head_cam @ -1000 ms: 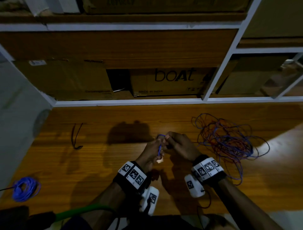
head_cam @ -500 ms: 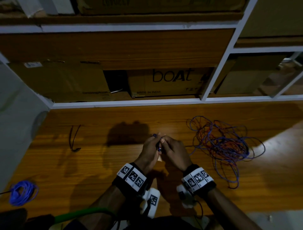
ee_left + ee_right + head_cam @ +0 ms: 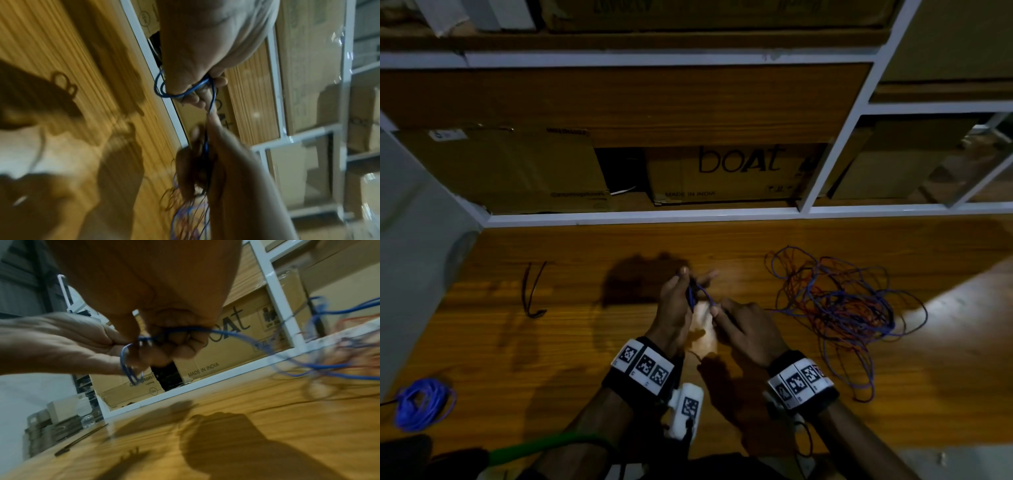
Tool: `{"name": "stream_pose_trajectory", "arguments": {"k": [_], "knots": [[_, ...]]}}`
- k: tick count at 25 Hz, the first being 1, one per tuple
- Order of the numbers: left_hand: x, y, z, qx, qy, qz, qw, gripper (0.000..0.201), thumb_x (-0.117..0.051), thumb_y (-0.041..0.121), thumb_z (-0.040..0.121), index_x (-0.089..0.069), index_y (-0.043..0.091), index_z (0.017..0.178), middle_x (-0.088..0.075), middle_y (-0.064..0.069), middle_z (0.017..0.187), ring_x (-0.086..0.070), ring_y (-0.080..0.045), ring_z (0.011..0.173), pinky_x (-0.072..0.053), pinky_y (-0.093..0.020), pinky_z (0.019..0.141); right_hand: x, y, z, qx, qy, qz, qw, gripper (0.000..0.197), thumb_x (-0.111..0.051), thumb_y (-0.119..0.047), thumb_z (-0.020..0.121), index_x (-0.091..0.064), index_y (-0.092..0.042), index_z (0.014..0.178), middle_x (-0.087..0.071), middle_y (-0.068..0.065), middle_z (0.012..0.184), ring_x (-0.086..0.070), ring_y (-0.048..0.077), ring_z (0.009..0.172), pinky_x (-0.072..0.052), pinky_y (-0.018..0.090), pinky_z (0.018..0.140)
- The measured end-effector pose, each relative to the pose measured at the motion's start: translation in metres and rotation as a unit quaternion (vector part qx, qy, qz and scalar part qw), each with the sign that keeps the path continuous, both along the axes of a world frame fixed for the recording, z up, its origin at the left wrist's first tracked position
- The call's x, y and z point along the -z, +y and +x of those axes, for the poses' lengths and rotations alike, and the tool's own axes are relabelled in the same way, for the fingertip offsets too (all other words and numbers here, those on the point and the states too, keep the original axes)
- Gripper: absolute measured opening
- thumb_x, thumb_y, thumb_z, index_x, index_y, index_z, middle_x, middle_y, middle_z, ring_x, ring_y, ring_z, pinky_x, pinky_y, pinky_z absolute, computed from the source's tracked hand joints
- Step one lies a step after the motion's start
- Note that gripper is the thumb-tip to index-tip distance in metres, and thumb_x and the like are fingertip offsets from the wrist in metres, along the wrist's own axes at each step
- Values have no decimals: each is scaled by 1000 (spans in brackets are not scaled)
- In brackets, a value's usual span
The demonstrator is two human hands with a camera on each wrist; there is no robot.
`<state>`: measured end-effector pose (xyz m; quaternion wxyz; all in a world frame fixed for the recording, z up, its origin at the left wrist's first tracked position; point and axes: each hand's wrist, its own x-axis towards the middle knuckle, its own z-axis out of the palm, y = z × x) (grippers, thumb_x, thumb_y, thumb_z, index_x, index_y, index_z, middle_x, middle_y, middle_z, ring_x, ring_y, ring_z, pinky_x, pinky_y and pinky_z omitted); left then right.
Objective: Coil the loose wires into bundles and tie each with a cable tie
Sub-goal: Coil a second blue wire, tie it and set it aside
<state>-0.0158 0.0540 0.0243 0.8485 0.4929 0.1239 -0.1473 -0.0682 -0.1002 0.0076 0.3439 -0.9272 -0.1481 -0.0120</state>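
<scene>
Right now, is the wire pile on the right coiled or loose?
Loose: the wire pile sprawls in tangled blue and red loops on the wooden surface.

Along the far edge of the wooden table (image 3: 722,240) runs a white-framed shelf unit (image 3: 640,217), its bays packed with cardboard boxes. There's one printed "boAt" and "MADE IN INDIA" (image 3: 726,174) near the middle, a larger plain carton (image 3: 510,171) in the bay's left part and another carton (image 3: 876,164) past the white upright to the right. At the table's near-left corner, a green tube (image 3: 534,448) curves in from the near edge.
</scene>
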Motion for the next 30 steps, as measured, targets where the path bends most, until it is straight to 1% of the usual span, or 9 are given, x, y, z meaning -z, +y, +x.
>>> {"name": "stream_pose_trajectory", "arguments": {"k": [5, 8, 11, 15, 18, 20, 22, 26, 30], "knots": [[-5, 11, 18, -55, 40, -116, 991, 33, -32, 31, 109, -48, 16, 84, -50, 4, 55, -50, -11, 49, -48, -24, 55, 8, -8, -15, -46, 38, 70, 996, 26, -41, -26, 109, -63, -26, 96, -56, -36, 79, -51, -12, 66, -32, 11, 66], [-3, 12, 17, 5, 29, -177, 984, 35, -28, 35, 108, -44, 19, 81, -33, 8, 52, -26, -6, 37, -27, -20, 39, 17, -5, -17, -55, 51, 71, 995, 28, -44, -29, 107, -64, -29, 88, -56, -35, 82, -51, -10, 69, -35, 23, 67], [-11, 18, 13, 116, 15, -244, 963, 37, -31, 35, 105, -42, 21, 74, -26, 7, 50, -15, -9, 39, -16, -24, 40, 20, -7, -17, -6, 80, 61, 995, 38, -49, -48, 102, -59, -44, 66, -58, -27, 62, -52, -6, 56, -37, 28, 59], [-21, 28, 9, 294, 9, -297, 909, 38, -37, 32, 106, -45, 18, 71, -23, 5, 51, -16, -13, 42, -16, -25, 44, 28, -22, -7, 24, 133, 42, 990, 55, -50, -81, 83, -58, -30, 65, -53, -7, 53, -50, 3, 49, -41, 41, 55], [-21, 30, 3, 405, 9, -250, 880, 34, -45, 31, 105, -48, 16, 74, -24, 5, 53, -15, -10, 41, -16, -22, 40, 40, -38, 8, -25, 207, 107, 972, 55, -60, -77, 78, -68, -23, 84, -66, -8, 74, -62, 7, 71, -49, 42, 71], [-18, 29, -5, 465, 10, -157, 871, 34, -40, 33, 105, -46, 18, 75, -24, 7, 55, -13, -6, 41, -11, -20, 39, 45, -45, 10, -63, 217, 116, 967, 52, -62, -67, 85, -69, -16, 90, -70, 4, 94, -66, 19, 90, -50, 45, 84], [-14, 25, -15, 489, 22, -48, 871, 33, -41, 37, 104, -45, 19, 76, -27, 9, 56, -19, -4, 42, -16, -16, 39, 44, -48, 10, -75, 214, 92, 970, 41, -65, -47, 92, -71, -9, 104, -70, 1, 109, -65, 14, 101, -51, 43, 92], [-3, 15, -30, 484, 110, 70, 865, 37, -38, 42, 106, -42, 19, 77, -32, 11, 53, -25, -2, 39, -22, -15, 38, 34, -58, 20, -106, 157, -33, 981, 23, -60, -25, 99, -68, -8, 112, -70, 7, 111, -64, 19, 100, -51, 40, 86], [9, 10, -29, 484, 212, 22, 849, 17, -40, 30, 85, -41, 17, 75, -35, 8, 51, -29, -5, 37, -22, -18, 37, 30, -66, 26, -106, 58, -34, 992, 17, -51, -23, 100, -67, -17, 104, -67, 0, 100, -63, 18, 87, -43, 28, 72]]}}
